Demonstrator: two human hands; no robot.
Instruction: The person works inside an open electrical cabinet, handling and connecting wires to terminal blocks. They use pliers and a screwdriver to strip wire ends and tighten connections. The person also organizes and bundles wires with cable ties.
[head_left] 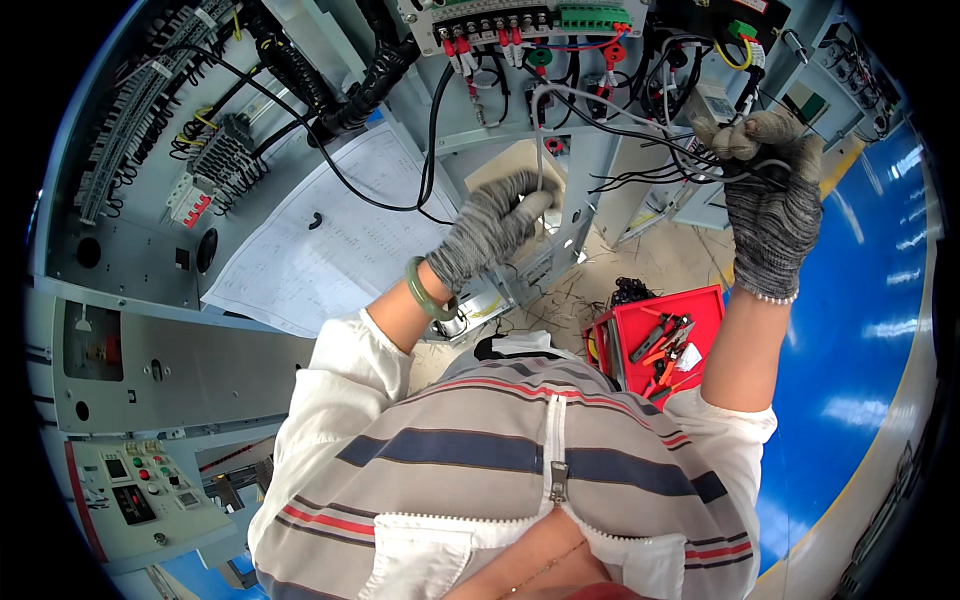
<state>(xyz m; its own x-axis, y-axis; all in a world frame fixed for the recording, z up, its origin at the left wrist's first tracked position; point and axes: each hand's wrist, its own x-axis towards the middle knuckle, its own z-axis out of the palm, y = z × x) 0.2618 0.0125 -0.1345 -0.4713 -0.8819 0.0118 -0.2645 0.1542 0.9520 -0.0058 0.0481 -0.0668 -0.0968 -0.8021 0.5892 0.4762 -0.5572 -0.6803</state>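
Both my hands wear grey knit gloves. My left hand [492, 228] is closed, its thumb and fingers pinched on a grey cable [541, 140] that rises from them, loops over and runs right. Higher up on the right, my right hand [772, 195] is closed around a bundle of thin wires [690, 165]; grey and black strands stick out to its left, several black ends hanging loose. Above and between the hands is a terminal block panel [525, 25] with black and green connectors and red-sleeved leads. A wiring drawing [330, 235] lies beside my left hand.
A red toolbox [707, 305] with orange-handled pliers [660, 345] stands on the floor between my arms. Wire scraps litter the floor nearby. Left are an open cabinet with breakers [192, 205] and a control panel with buttons [150, 495]. Blue floor [860, 330] lies right.
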